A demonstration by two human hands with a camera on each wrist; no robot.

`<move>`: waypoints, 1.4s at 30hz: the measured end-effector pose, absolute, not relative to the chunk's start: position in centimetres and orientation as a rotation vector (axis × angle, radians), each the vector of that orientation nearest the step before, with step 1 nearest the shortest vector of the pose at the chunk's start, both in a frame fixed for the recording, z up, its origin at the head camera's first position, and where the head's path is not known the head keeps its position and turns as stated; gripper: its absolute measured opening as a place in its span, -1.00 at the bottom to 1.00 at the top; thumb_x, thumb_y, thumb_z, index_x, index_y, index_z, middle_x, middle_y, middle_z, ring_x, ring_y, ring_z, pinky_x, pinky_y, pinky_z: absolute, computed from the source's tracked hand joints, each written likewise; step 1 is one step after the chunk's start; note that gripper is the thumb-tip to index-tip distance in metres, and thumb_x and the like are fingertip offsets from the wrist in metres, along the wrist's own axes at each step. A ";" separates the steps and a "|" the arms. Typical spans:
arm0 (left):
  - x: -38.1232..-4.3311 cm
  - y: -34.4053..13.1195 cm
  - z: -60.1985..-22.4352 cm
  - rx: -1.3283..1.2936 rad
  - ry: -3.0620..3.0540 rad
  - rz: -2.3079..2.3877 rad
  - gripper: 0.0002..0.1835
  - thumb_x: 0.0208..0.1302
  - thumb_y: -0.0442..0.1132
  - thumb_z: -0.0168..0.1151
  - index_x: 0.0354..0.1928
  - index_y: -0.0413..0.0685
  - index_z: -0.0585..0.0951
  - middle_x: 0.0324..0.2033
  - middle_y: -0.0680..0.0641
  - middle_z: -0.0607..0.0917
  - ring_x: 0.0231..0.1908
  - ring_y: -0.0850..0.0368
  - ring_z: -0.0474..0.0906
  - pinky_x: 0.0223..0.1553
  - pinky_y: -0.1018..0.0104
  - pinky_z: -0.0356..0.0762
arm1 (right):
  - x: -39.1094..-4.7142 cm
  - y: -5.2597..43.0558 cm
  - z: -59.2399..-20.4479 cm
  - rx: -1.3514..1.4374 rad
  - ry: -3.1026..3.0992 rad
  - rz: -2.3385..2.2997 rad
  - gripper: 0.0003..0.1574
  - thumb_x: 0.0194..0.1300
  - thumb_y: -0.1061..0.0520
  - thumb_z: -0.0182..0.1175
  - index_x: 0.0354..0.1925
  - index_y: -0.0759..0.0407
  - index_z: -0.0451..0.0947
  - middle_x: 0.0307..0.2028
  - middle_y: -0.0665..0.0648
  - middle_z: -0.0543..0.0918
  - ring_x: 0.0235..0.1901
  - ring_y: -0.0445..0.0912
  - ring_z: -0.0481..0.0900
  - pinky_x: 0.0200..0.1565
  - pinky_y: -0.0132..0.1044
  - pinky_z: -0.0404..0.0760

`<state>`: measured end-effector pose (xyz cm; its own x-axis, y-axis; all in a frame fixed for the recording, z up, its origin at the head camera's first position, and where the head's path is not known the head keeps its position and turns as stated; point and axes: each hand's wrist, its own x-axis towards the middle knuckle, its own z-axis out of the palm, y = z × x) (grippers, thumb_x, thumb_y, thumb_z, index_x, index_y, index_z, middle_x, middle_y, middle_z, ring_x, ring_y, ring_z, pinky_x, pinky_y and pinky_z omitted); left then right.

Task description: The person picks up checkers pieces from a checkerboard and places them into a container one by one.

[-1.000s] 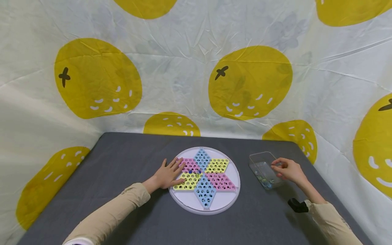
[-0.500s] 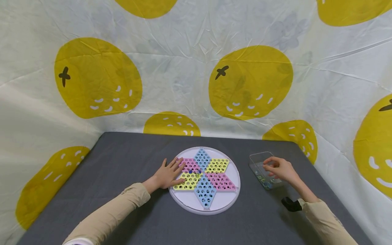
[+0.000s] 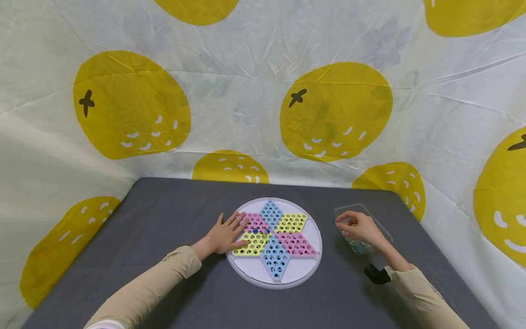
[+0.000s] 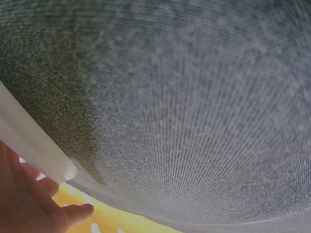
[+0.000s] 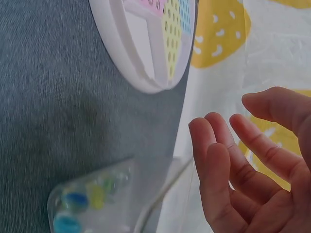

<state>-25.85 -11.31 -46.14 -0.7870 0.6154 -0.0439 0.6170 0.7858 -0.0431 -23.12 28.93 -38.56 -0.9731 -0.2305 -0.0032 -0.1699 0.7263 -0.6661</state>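
Observation:
A round white Chinese checkers board (image 3: 274, 273) with a star of pink, yellow and blue points lies on the table. My left hand (image 3: 225, 234) rests flat on its left side, fingers spread over the pink and yellow points. Dark blue marbles (image 3: 255, 230) sit near the star's middle. My right hand (image 3: 360, 230) hovers above a clear plastic box (image 3: 342, 211) at the right. In the right wrist view its thumb and index fingertips (image 5: 216, 153) overlap, the other fingers loosely spread. Whether a small thing is between them is hidden. Coloured marbles (image 5: 75, 200) lie in the box.
A dark grey cloth (image 3: 181, 205) covers the table. Behind and beside it hangs a white curtain (image 3: 238, 91) printed with yellow fruit. A black strap piece (image 3: 376, 275) hangs at the right wrist. Grey cloth lies between board and box.
My right hand has moved left across the clear box, its thumb and index finger still brought together. The left hand stays on the board.

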 end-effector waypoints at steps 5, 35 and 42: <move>-25.8 -11.3 -46.1 1.014 2.936 -0.084 -0.21 0.24 0.29 -0.27 0.38 -0.02 -0.02 0.38 -0.12 -0.02 0.37 -0.12 -0.11 0.19 -0.29 -0.07 | -23.4 27.5 -38.9 -0.343 2.816 -1.093 -0.68 0.17 0.07 0.16 -0.16 0.25 0.52 -0.45 0.25 0.64 -0.49 0.04 0.64 -0.52 -0.26 0.54; -25.8 -11.3 -45.9 1.036 2.929 -0.052 -0.23 0.26 0.26 -0.25 0.37 -0.05 0.00 0.38 -0.14 0.00 0.36 -0.15 -0.10 0.18 -0.30 -0.07 | -25.0 18.5 -40.4 -0.698 2.676 -1.093 -0.70 0.12 0.15 0.19 -0.18 0.31 0.54 -0.45 0.24 0.66 -0.54 -0.01 0.59 -0.55 -0.24 0.55; -25.7 -11.3 -45.9 1.037 2.930 -0.057 -0.23 0.26 0.26 -0.25 0.37 -0.05 0.00 0.38 -0.15 0.00 0.36 -0.15 -0.10 0.18 -0.30 -0.07 | -25.2 16.4 -40.8 -0.758 2.702 -1.057 -0.73 0.10 0.16 0.19 -0.21 0.26 0.57 -0.45 0.14 0.64 -0.54 -0.24 0.45 -0.56 -0.45 0.37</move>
<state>-25.73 -11.33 -45.90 -0.7771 0.6279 -0.0436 0.6291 0.7770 -0.0235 -25.16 16.37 -40.84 -0.8628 -0.5032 0.0491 -0.4030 0.6258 -0.6678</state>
